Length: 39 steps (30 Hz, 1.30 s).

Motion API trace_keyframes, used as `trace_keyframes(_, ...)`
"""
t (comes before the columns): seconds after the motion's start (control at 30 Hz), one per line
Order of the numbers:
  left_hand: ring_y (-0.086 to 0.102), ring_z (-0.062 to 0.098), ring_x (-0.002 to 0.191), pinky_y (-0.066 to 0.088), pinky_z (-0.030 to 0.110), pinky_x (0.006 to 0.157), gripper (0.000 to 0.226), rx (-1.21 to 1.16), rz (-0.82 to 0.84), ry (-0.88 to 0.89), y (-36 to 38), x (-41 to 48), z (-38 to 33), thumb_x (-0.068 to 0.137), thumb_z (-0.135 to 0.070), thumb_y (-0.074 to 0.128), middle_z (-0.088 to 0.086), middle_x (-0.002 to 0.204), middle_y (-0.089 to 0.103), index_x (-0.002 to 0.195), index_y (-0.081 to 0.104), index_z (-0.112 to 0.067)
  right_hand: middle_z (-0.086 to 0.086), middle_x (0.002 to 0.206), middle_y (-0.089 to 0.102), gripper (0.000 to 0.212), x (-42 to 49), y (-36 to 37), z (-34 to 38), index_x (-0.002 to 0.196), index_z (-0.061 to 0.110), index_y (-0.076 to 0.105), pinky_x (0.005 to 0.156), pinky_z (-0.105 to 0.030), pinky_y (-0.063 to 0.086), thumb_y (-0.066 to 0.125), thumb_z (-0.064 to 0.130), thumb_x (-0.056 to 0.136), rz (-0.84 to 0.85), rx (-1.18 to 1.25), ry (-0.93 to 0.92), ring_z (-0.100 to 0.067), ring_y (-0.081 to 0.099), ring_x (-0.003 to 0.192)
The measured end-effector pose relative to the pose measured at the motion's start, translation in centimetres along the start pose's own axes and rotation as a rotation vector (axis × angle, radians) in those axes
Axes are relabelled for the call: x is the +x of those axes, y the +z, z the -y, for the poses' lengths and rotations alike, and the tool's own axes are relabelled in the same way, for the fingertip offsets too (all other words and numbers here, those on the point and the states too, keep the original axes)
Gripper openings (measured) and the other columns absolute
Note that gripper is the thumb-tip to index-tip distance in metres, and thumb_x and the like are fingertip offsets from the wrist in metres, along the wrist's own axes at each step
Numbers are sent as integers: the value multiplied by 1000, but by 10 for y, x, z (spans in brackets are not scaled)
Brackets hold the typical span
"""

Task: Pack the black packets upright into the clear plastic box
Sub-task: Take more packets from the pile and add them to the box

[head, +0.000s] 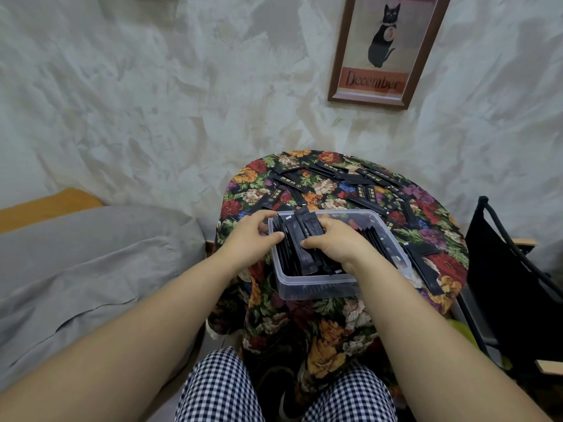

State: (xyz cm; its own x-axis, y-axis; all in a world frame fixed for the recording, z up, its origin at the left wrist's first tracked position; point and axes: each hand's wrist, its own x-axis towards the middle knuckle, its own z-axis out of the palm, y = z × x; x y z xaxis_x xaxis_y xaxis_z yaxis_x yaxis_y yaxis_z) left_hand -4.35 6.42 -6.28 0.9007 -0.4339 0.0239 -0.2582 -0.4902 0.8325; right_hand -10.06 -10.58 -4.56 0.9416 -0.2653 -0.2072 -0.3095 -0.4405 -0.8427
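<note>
A clear plastic box (pixel 316 284) stands on a small round table with a floral cloth (pixel 332 318). Inside it a bundle of black packets (pixel 300 239) stands upright at the left side. My left hand (pixel 248 239) grips the box's left rim, thumb pressed against the bundle. My right hand (pixel 338 242) reaches into the box, its fingers and thumb curled round the bundle's right side. More black packets (pixel 377 242) lean inside the box on the right. Several loose black packets (pixel 341 181) lie scattered on the cloth behind the box, and others (pixel 425 266) lie at its right.
A grey cushion (pixel 85 263) lies to the left of the table. A black folding chair (pixel 511 275) stands on the right. A framed cat picture (pixel 387 47) hangs on the pale wall. My checked trousers (pixel 219 388) show at the bottom.
</note>
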Motion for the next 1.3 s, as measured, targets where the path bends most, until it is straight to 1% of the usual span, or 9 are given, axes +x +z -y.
trace_keyframes(0.17, 55, 18, 98, 44, 29, 80, 47, -21, 40, -13, 1, 6, 2, 91, -33, 59, 6, 109, 50, 135, 44, -32, -6, 131, 51, 35, 7, 2, -2, 114, 15, 60, 73, -33, 54, 71, 14, 81, -27, -36, 0, -29, 63, 96)
trace_keyframes(0.3, 48, 17, 97, 44, 34, 91, 54, 124, 95, -16, 1, 10, -1, 93, -42, 52, 2, 119, 35, 143, 32, -34, -10, 128, 52, 31, 12, 6, 1, 106, 18, 62, 87, -45, 53, 74, 21, 77, -28, -137, -11, -31, 63, 95)
trace_keyframes(0.4, 48, 16, 97, 40, 30, 90, 53, 214, 98, 9, -3, 11, -5, 92, -45, 52, 2, 123, 33, 141, 35, -33, -10, 128, 51, 31, 13, 6, 2, 104, 19, 63, 87, -45, 53, 75, 25, 76, -7, -153, -9, -31, 63, 95)
trace_keyframes(0.53, 51, 14, 93, 40, 27, 87, 42, 206, 71, 39, -4, 11, -3, 91, -41, 55, 0, 110, 35, 131, 48, -29, -6, 137, 45, 30, 10, 3, -2, 101, 29, 62, 89, -43, 53, 76, 26, 75, 4, -126, -26, -31, 60, 102)
trace_keyframes(0.67, 54, 18, 99, 42, 30, 90, 50, 230, 40, 56, -3, 11, -3, 93, -39, 53, -1, 112, 35, 139, 39, -27, -13, 148, 33, 21, 8, 4, -1, 85, 38, 61, 94, -45, 50, 75, 25, 75, 25, -122, -38, -35, 49, 123)
trace_keyframes(0.87, 53, 18, 92, 42, 29, 86, 40, 262, 26, 65, -3, 14, -3, 91, -40, 55, 1, 106, 40, 129, 52, -26, -9, 146, 34, 20, 3, 3, 2, 90, 36, 61, 83, -35, 54, 72, 22, 81, 31, -139, -70, -26, 62, 100)
trace_keyframes(1.0, 54, 18, 90, 49, 36, 88, 30, 161, 34, 68, -3, 13, -1, 90, -36, 59, -4, 97, 41, 119, 59, -26, -12, 150, 30, 23, 2, 2, 1, 97, 34, 61, 75, -29, 54, 71, 20, 82, 43, -143, -76, -24, 61, 103)
trace_keyframes(1.1, 54, 16, 87, 53, 43, 85, 36, 105, 30, 82, -4, 14, 1, 89, -34, 61, -6, 91, 41, 123, 57, -24, -9, 153, 25, 24, 4, 2, 1, 98, 35, 59, 85, -32, 49, 73, 24, 81, 35, -166, -72, -30, 50, 123)
trace_keyframes(1.3, 55, 17, 86, 53, 42, 84, 41, 93, 21, 100, -5, 9, 1, 87, -34, 64, -6, 90, 40, 127, 56, -26, -3, 139, 43, 30, 11, 6, 4, 95, 32, 68, 88, -42, 52, 76, 36, 67, 59, -151, -19, -31, 61, 98)
